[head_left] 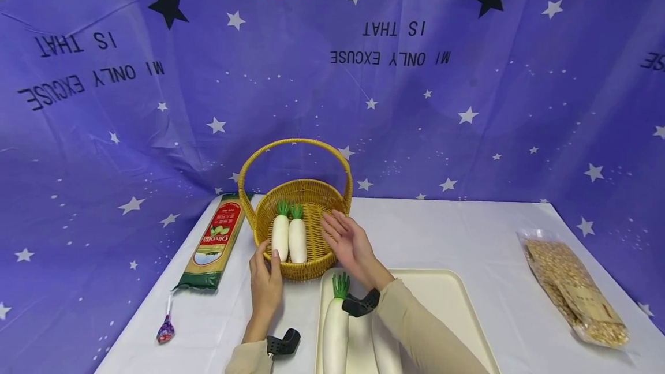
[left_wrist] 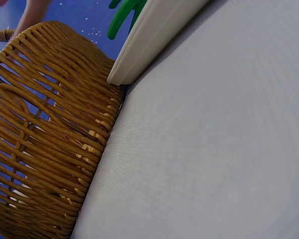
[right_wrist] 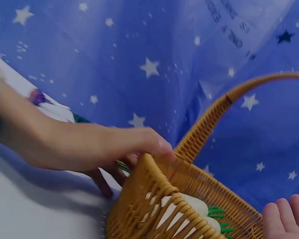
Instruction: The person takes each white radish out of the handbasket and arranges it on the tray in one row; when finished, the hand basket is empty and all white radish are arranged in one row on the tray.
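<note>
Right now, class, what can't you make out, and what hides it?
Head view: lower end of the left radish on the tray, cut off by the bottom edge.
Head view: upper end of the other radish, hidden by the right forearm.
Head view: any print on the kernel bag, too small.
Right wrist view: most of the right hand, cut off by the picture's corner.

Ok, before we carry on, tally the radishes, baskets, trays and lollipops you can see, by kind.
White radishes: 4, one partly hidden by the right sleeve
Basket: 1
Tray: 1
Lollipop: 1
Total: 7
</note>
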{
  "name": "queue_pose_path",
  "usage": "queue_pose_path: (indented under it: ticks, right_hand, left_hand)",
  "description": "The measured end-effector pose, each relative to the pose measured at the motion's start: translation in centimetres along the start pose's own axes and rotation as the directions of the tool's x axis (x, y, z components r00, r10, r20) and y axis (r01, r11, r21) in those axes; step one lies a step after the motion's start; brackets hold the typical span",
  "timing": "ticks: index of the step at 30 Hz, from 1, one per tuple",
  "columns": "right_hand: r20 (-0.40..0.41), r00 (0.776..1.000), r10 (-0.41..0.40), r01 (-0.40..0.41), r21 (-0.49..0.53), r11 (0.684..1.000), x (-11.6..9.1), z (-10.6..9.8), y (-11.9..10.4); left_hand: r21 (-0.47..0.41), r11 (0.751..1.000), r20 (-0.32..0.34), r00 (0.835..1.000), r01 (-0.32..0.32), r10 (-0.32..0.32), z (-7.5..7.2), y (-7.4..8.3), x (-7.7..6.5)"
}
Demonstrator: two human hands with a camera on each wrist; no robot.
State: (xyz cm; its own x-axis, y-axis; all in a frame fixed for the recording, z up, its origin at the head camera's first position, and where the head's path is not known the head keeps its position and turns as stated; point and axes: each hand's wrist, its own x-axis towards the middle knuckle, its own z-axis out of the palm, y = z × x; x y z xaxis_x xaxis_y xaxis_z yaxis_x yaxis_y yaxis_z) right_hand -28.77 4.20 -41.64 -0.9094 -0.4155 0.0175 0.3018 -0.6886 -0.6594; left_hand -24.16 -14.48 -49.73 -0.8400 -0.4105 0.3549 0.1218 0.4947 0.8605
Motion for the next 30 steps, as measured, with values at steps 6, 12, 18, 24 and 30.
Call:
queue_pose_path:
  ticks: [6,12,18,24,30]
  right_hand:
    - [-0.066,0.997,-0.04,0.033,-0.091,0.995,2.8,0.5,0.9]
    - [-0.138,0.985,-0.1,0.079,-0.153,0.985,4.5,0.5,1.6]
    - [-0.159,0.975,-0.158,0.107,-0.288,0.952,6.1,-0.4,2.6]
    - [-0.24,0.966,-0.097,-0.033,-0.488,0.872,6.1,0.5,2.4]
    - [-0.22,0.975,-0.024,-0.174,-0.832,0.526,4.9,2.4,2.5]
  left_hand:
    - [-0.002,1.0,0.006,1.0,0.005,-0.005,0.0,0.0,0.0]
    - [-0.004,1.0,0.009,1.0,0.012,-0.012,0.0,0.1,0.0]
    - [0.0,1.0,0.003,1.0,0.009,-0.009,0.0,0.0,-0.1]
    - [0.003,1.0,0.003,1.0,0.012,-0.012,-0.1,0.1,-0.1]
    - [0.005,1.0,0.012,1.0,0.015,-0.015,-0.1,0.1,-0.1]
